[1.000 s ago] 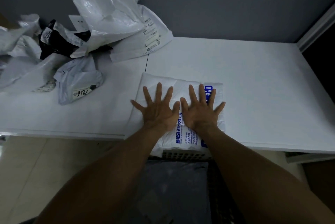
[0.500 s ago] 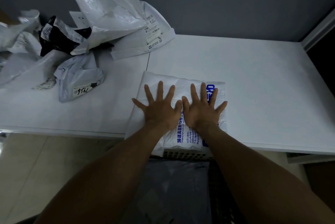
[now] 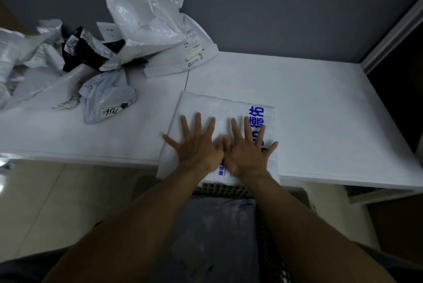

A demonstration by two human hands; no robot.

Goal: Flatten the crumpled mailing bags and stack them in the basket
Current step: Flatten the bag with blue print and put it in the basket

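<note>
A white mailing bag with blue print (image 3: 217, 108) lies flat on the white table (image 3: 320, 111), its near end hanging over the front edge. My left hand (image 3: 196, 145) and my right hand (image 3: 248, 147) press on it side by side, palms down, fingers spread, thumbs touching. Below the table edge sits a dark mesh basket (image 3: 272, 257) with a grey bag (image 3: 212, 237) flat inside it. A pile of crumpled bags (image 3: 96, 58) covers the table's back left, with a large white bag (image 3: 146, 14) standing on top of the pile.
A small grey crumpled bag with a label reading 7936 (image 3: 107, 99) lies nearest the flat bag, on the left. A grey wall runs behind the table. To the right is a dark opening with a pale frame (image 3: 393, 30). Pale floor shows at lower left.
Both hands have slid a little toward me along the bag, exposing more of the blue print. The view has also shifted slightly.
</note>
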